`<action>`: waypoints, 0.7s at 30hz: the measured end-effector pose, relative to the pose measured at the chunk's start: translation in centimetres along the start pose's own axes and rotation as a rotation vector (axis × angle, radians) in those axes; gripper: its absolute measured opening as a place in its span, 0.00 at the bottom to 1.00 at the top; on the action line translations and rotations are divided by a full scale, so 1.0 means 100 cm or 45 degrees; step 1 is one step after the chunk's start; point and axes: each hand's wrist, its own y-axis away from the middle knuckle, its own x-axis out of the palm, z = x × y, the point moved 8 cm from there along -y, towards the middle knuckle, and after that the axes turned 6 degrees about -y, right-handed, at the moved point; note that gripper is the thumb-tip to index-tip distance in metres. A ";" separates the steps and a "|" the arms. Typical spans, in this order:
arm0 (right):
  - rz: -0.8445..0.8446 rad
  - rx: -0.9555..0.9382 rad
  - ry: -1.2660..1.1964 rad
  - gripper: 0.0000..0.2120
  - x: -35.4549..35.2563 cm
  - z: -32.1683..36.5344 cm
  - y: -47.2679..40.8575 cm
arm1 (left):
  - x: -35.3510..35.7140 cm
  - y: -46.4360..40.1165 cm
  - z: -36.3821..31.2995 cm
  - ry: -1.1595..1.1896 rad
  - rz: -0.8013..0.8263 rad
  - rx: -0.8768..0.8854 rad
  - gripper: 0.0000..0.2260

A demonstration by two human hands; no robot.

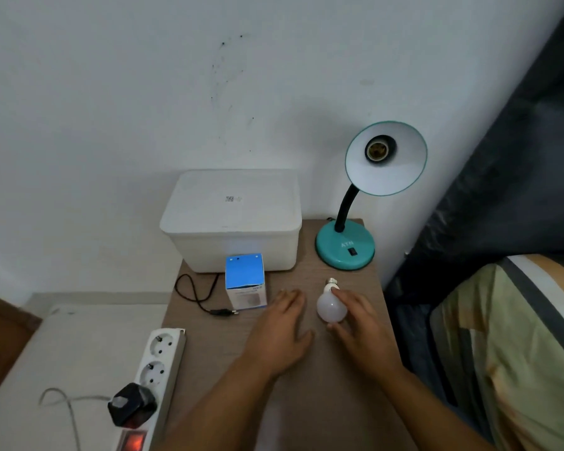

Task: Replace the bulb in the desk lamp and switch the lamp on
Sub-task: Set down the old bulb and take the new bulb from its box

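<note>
A power strip (158, 369) with a black adapter (131, 404) is lying nearest, at the table's (323, 402) left edge. The left hand (279, 333) is resting flat, fingers spread. Just beside it, the right hand (360, 323) is closing its fingers around the white bulb (330, 305) lying on the table. Further, the blue bulb box (245, 281) is standing. The teal lamp (345, 245) is showing "ATN" on its base, its socket (377, 149) empty.

left hand (279, 333): yours, bare, no glove, ring or watch | right hand (358, 323): yours, bare, nothing worn | forearms: both uncovered to the frame edge, no sleeve in view | fingers: short, plain nails
</note>
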 end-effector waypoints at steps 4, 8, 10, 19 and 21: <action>0.021 0.016 0.031 0.30 0.003 -0.004 -0.010 | 0.016 -0.012 0.006 -0.056 0.013 -0.013 0.34; 0.030 -0.027 0.020 0.30 0.005 -0.006 -0.010 | 0.025 -0.014 0.009 -0.074 0.019 -0.016 0.33; 0.019 -0.036 0.007 0.30 0.005 -0.009 -0.009 | 0.027 -0.014 0.009 -0.082 0.010 -0.019 0.33; 0.017 -0.097 -0.071 0.34 0.002 -0.002 -0.005 | 0.023 -0.010 0.010 -0.011 0.001 -0.017 0.32; 0.028 -0.088 -0.067 0.36 -0.001 -0.002 -0.003 | 0.018 -0.002 0.010 0.055 -0.013 -0.042 0.32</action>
